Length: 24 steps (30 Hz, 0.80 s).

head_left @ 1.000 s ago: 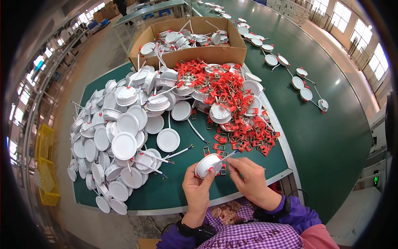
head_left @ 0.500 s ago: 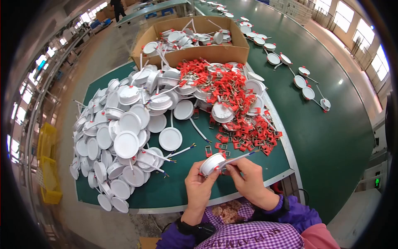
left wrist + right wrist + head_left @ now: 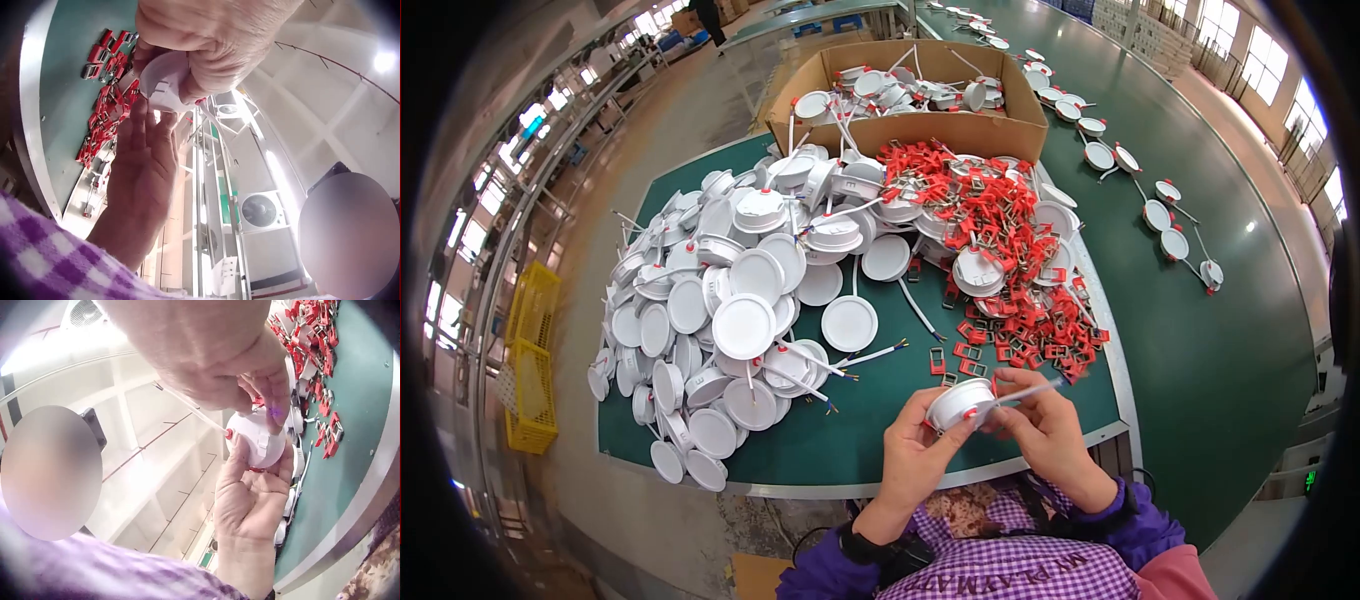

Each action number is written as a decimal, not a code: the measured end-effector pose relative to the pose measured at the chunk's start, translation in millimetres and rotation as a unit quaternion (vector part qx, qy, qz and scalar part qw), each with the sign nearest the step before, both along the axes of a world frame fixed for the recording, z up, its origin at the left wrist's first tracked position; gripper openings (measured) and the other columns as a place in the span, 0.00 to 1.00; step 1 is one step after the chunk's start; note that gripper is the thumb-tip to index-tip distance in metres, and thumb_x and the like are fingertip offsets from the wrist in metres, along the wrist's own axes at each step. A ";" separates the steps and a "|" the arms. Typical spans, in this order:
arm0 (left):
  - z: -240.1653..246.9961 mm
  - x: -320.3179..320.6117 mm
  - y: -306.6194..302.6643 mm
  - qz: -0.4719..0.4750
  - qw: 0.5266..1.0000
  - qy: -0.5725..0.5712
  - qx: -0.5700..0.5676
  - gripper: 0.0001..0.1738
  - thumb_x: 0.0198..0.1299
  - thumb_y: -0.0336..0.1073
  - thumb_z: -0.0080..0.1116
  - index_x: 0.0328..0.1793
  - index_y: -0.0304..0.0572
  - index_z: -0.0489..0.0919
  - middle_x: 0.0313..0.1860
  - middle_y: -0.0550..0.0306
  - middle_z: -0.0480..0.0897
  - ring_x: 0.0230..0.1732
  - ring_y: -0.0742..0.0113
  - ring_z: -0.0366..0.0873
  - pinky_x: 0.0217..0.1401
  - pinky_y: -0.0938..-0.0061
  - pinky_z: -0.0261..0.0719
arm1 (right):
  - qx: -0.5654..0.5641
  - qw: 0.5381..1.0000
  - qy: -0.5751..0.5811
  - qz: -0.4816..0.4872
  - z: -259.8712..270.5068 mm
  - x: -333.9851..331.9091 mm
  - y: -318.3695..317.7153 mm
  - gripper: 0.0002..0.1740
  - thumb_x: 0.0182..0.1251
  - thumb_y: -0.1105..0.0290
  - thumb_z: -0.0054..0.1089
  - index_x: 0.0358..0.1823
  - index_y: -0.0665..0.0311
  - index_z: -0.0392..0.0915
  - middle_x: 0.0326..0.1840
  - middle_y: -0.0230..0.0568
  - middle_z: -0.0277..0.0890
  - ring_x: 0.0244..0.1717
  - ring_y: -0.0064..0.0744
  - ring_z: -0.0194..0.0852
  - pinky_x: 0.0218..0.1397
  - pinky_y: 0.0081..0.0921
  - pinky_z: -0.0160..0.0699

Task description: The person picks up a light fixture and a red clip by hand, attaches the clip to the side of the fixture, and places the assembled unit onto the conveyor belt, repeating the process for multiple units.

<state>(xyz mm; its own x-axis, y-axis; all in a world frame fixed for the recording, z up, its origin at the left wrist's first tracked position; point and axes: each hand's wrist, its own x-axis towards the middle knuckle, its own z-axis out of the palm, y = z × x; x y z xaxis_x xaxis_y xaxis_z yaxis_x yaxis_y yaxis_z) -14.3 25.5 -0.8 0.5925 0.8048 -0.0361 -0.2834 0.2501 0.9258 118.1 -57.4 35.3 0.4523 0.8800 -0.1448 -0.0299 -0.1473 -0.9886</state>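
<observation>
A round white lamp (image 3: 962, 404) with a white cable is held near the table's front edge by the left hand (image 3: 915, 455), thumb on one side and fingers round the other. The right hand (image 3: 1050, 430) is at the lamp's right side, its fingertips pinching a small red clip against the housing; the cable passes over these fingers. In the right wrist view the lamp (image 3: 256, 439) shows its back, with a red cable grommet (image 3: 229, 433). The left wrist view shows the lamp (image 3: 165, 81) between both hands.
White lamps (image 3: 745, 326) are heaped at the left of the green table, red clips (image 3: 1000, 230) at the right. A cardboard box (image 3: 920, 133) of lamps stands behind. Lamps lie in a row on the green surface (image 3: 1200, 370) at the right.
The head view has shifted, so the table appears farther right. The right hand has moved from the cable's end to the lamp's side, and the cable now points right over its fingers.
</observation>
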 end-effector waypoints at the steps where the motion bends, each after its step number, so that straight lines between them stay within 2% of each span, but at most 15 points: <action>1: 0.3 1.3 -1.4 -0.002 1.000 -0.001 0.000 0.18 0.54 0.23 0.62 0.51 0.32 0.72 0.45 0.54 0.79 0.46 0.71 0.77 0.51 0.76 0.75 | 0.000 1.000 -0.001 -0.002 0.4 1.4 -3.0 0.22 0.63 0.82 0.52 0.59 0.70 0.64 0.40 0.44 0.78 0.35 0.25 0.80 0.35 0.20 0.78; 7: 0.5 11.5 -11.8 -0.076 0.997 0.004 -0.024 0.17 0.57 0.27 0.62 0.52 0.34 0.73 0.43 0.60 0.78 0.45 0.75 0.75 0.48 0.79 0.74 | 0.014 0.996 0.081 -0.018 -9.7 13.8 -22.1 0.23 0.65 0.83 0.47 0.63 0.68 0.61 0.44 0.43 0.75 0.34 0.26 0.79 0.36 0.20 0.79; 10: -4.4 21.0 -10.2 -0.124 0.989 0.034 -0.075 0.21 0.56 0.23 0.61 0.55 0.31 0.70 0.50 0.54 0.77 0.49 0.71 0.76 0.53 0.78 0.74 | 0.004 0.990 0.141 -0.013 -15.1 30.7 -29.4 0.21 0.65 0.82 0.47 0.61 0.69 0.64 0.43 0.43 0.75 0.32 0.25 0.78 0.36 0.20 0.78; 12: 0.3 34.0 -0.1 -0.189 0.982 -0.009 -0.018 0.27 0.55 0.25 0.62 0.61 0.33 0.67 0.55 0.54 0.74 0.56 0.69 0.73 0.58 0.74 0.71 | 0.029 0.999 0.017 -0.042 -31.0 47.8 -35.6 0.18 0.66 0.80 0.47 0.58 0.70 0.67 0.42 0.41 0.74 0.30 0.24 0.77 0.34 0.19 0.77; 13: 7.0 31.2 13.5 -0.154 0.973 0.120 0.124 0.32 0.54 0.29 0.64 0.65 0.38 0.64 0.59 0.55 0.72 0.61 0.66 0.69 0.62 0.69 0.67 | 0.046 0.993 -0.007 -0.111 -29.8 59.9 -36.9 0.15 0.66 0.79 0.48 0.55 0.71 0.69 0.37 0.37 0.74 0.28 0.23 0.75 0.33 0.19 0.76; 14: 10.1 29.7 31.5 -0.084 0.952 0.167 0.242 0.35 0.51 0.32 0.67 0.65 0.41 0.65 0.60 0.54 0.72 0.62 0.65 0.67 0.63 0.66 0.65 | 0.042 0.981 -0.101 -0.162 -31.5 84.4 -43.4 0.15 0.67 0.77 0.48 0.55 0.69 0.70 0.31 0.33 0.73 0.26 0.21 0.73 0.32 0.18 0.75; 15: 10.3 24.6 51.0 -0.021 0.929 0.217 0.301 0.35 0.49 0.33 0.67 0.64 0.39 0.66 0.60 0.51 0.72 0.63 0.62 0.67 0.63 0.67 0.65 | 0.062 0.962 -0.085 -0.250 -29.0 107.2 -48.3 0.15 0.67 0.76 0.49 0.55 0.69 0.70 0.28 0.33 0.73 0.26 0.20 0.73 0.32 0.17 0.75; 16: 17.6 18.9 67.1 0.043 0.881 0.260 0.393 0.33 0.46 0.34 0.67 0.60 0.35 0.69 0.56 0.42 0.72 0.58 0.49 0.69 0.62 0.63 0.66 | 0.065 0.935 -0.161 -0.308 -43.5 139.7 -63.8 0.18 0.68 0.74 0.50 0.58 0.68 0.68 0.31 0.36 0.75 0.28 0.22 0.76 0.31 0.18 0.76; 17: 12.2 11.0 85.1 0.075 0.827 0.310 0.462 0.32 0.46 0.34 0.66 0.59 0.34 0.69 0.56 0.40 0.71 0.59 0.45 0.67 0.63 0.60 0.64 | 0.086 0.911 -0.153 -0.373 -47.2 159.3 -71.8 0.21 0.67 0.73 0.50 0.61 0.69 0.65 0.34 0.39 0.77 0.31 0.24 0.78 0.31 0.19 0.77; 18: 6.1 5.0 98.2 0.094 0.771 0.377 0.504 0.31 0.46 0.32 0.66 0.59 0.36 0.70 0.57 0.42 0.71 0.61 0.46 0.66 0.64 0.62 0.63 | 0.071 0.892 -0.109 -0.432 -31.9 160.5 -71.7 0.23 0.67 0.73 0.51 0.63 0.69 0.63 0.35 0.40 0.77 0.32 0.25 0.79 0.31 0.19 0.77; 19: 3.9 0.5 107.2 0.076 0.747 0.423 0.507 0.32 0.46 0.34 0.66 0.59 0.34 0.69 0.59 0.36 0.67 0.63 0.41 0.61 0.64 0.57 0.62 | 0.043 0.895 -0.106 -0.432 -31.0 161.9 -73.8 0.22 0.67 0.74 0.51 0.62 0.69 0.64 0.36 0.41 0.78 0.31 0.25 0.79 0.31 0.19 0.77; 20: 1.2 -0.4 111.0 0.076 0.747 0.423 0.507 0.32 0.46 0.34 0.66 0.59 0.34 0.69 0.59 0.36 0.67 0.63 0.41 0.61 0.64 0.57 0.62 | 0.014 0.896 -0.102 -0.431 -31.1 162.5 -76.3 0.21 0.66 0.74 0.52 0.60 0.68 0.66 0.37 0.41 0.78 0.30 0.24 0.79 0.30 0.19 0.77; 22: -3.7 0.7 115.7 0.075 0.672 0.520 0.521 0.33 0.45 0.33 0.66 0.60 0.35 0.69 0.62 0.36 0.65 0.64 0.39 0.61 0.63 0.57 0.63 | -0.022 0.906 -0.221 -0.361 -39.2 141.6 -63.1 0.18 0.64 0.75 0.54 0.56 0.67 0.70 0.37 0.39 0.78 0.26 0.23 0.77 0.27 0.18 0.75; 23: -4.9 3.8 116.3 0.075 0.665 0.543 0.507 0.34 0.45 0.34 0.66 0.61 0.36 0.69 0.64 0.34 0.63 0.65 0.39 0.59 0.63 0.55 0.63 | 0.041 0.933 -0.193 -0.301 -46.3 123.0 -51.2 0.13 0.62 0.76 0.55 0.49 0.66 0.74 0.34 0.36 0.77 0.24 0.22 0.75 0.26 0.18 0.74; 24: -6.0 6.1 116.7 0.073 0.664 0.543 0.508 0.34 0.45 0.34 0.66 0.61 0.36 0.69 0.64 0.34 0.63 0.65 0.39 0.59 0.63 0.55 0.63 | -0.021 0.952 -0.205 -0.227 -38.8 96.6 -37.2 0.10 0.61 0.78 0.55 0.44 0.66 0.77 0.31 0.35 0.75 0.25 0.22 0.75 0.28 0.18 0.74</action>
